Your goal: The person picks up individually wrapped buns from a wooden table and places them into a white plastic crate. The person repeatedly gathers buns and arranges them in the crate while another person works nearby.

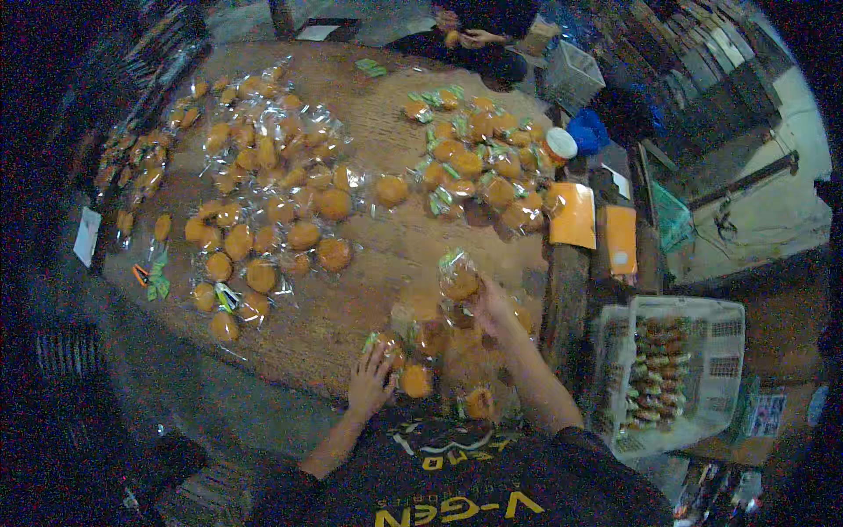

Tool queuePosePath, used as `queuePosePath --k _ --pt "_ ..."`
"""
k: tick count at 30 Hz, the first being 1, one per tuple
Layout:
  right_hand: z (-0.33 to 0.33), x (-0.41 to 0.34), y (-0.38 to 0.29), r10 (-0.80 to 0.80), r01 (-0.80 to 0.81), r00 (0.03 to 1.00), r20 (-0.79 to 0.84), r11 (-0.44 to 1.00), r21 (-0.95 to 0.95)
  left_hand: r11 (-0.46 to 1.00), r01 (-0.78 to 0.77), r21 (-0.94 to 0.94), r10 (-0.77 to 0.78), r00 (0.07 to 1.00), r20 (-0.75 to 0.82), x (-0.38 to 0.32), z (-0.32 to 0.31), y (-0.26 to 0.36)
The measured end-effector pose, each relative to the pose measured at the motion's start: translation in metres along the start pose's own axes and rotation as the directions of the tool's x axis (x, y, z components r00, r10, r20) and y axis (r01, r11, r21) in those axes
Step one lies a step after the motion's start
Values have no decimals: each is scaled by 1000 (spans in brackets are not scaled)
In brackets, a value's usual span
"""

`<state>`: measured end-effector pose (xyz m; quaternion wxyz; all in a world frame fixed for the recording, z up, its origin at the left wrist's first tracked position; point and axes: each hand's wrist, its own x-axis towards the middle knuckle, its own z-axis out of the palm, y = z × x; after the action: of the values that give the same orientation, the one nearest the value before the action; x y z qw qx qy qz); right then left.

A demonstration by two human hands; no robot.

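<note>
My right hand (pixel 489 304) holds a round orange-brown item in clear plastic wrap (pixel 459 278), with a green piece at its far end, above the wooden table (pixel 382 257). My left hand (pixel 372 383) rests on another wrapped round item (pixel 390 348) near the table's front edge; whether its fingers grip it is hard to tell. Beside that hand lies a round orange-brown piece (pixel 416 381). Several more wrapped pieces lie between my arms, partly hidden by my right forearm.
Many clear-wrapped round pieces (pixel 303 234) cover the table's left part; others with green pieces (pixel 464 161) lie at the back right, near a white-lidded jar (pixel 560 143). A white plastic crate (pixel 741 356) of packed items stands at right. Across the table sits another person (pixel 484 39).
</note>
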<state>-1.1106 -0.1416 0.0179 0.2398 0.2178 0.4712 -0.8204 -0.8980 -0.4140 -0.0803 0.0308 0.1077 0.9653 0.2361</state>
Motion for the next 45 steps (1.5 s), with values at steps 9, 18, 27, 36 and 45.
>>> queuePosePath --k 9,18,27,36,45 --pt "116 247 -59 -154 147 987 50 980 133 998 -31 57 21 987 160 -1 11 -11" --pt "179 414 -109 -205 187 978 51 952 242 970 -105 219 74 987 145 -13 18 -16" --pt "73 191 -53 -148 141 986 79 986 91 989 -109 99 119 988 -100 -3 20 -14" --pt "-184 61 -60 -690 145 618 -377 572 -808 994 -52 99 61 993 -96 4 13 -7" --pt "-182 -1 -3 -395 26 915 -82 260 -965 995 -79 62 88 985 -149 1 13 -5"
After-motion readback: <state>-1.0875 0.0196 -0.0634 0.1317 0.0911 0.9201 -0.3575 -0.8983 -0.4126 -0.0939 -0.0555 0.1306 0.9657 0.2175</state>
